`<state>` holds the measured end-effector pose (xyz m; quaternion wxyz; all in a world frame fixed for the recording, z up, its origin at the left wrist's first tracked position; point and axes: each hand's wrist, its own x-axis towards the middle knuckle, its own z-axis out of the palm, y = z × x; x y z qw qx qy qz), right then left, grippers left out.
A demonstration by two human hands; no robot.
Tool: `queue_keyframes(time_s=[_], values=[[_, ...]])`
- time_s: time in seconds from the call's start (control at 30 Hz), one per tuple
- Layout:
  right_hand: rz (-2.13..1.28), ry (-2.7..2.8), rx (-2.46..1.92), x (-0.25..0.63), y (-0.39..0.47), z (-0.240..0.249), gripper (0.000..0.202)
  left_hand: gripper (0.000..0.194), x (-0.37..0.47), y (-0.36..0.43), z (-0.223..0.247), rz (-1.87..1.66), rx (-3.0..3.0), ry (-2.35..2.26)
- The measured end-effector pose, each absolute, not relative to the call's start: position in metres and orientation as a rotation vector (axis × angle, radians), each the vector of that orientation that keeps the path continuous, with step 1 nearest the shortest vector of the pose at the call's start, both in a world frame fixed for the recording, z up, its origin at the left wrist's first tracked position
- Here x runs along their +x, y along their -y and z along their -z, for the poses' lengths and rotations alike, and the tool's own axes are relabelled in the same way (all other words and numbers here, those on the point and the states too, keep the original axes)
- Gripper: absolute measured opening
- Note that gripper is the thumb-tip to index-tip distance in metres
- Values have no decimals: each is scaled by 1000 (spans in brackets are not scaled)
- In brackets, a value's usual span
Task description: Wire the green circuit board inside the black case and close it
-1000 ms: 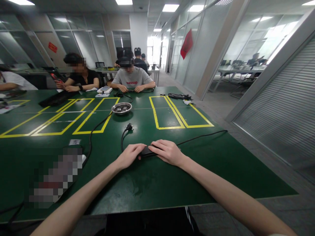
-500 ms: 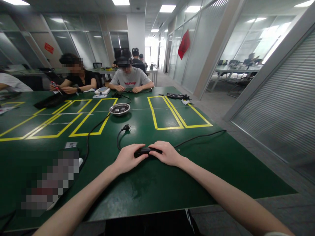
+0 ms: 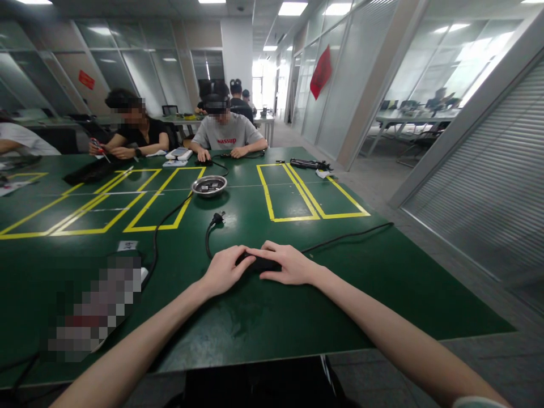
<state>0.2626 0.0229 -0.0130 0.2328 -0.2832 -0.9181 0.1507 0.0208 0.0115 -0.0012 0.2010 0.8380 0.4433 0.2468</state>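
A black power adapter (image 3: 267, 263) is between my hands, just above or on the green table (image 3: 238, 328); its contact with the top is hidden. My left hand (image 3: 224, 270) is closed around its left end, fingers over the far side and thumb on the near side. At the right end, my right hand (image 3: 294, 264) grips it between thumb and fingers, with the index finger reaching across to my left fingertips. A cord with a black mains plug (image 3: 218, 218) curls out beside my left hand. Past my right hand, a thin black cable (image 3: 348, 238) trails rightward.
A metal bowl (image 3: 194, 188) with small metal parts stands ahead. Yellow tape (image 3: 293, 219) marks rectangles on the table. A pixelated object (image 3: 96, 309) lies at left beside a cable. Black gear (image 3: 310, 164) lies at the far edge. Two people (image 3: 227, 136) work opposite.
My right hand has opened its grip somewhat, its index finger now stretching left over the adapter to my left fingers. The left hand stays on its end. The view has shifted slightly.
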Motion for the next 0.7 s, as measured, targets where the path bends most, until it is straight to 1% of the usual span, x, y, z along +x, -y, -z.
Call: queue_keyframes(time_s=[0.1, 0.2, 0.3, 0.37, 0.43, 0.57, 0.7], values=[[-300, 2595, -814, 263, -22, 14, 58, 33, 19, -14, 5, -691, 2341, -1186], [-315, 2507, -867, 266, -25, 17, 56, 37, 13, -18, 10, -877, 2467, -1134], [-393, 2211, -976, 276, -38, 19, 53, 40, 7, -20, 12, -1092, 2573, -1157], [-410, 1939, -1046, 290, -50, 18, 53, 40, 4, -20, 13, -1148, 2604, -1163], [-380, 1660, -1124, 309, -64, 17, 54, 39, 2, -20, 13, -1128, 2619, -1115], [-183, 1230, -1227, 356, -86, 17, 60, 33, 1, -21, 15, -1038, 2618, -1009], [-51, 1177, -1406, 394, -95, 25, 62, 30, 0, -23, 16, -994, 2573, -997]])
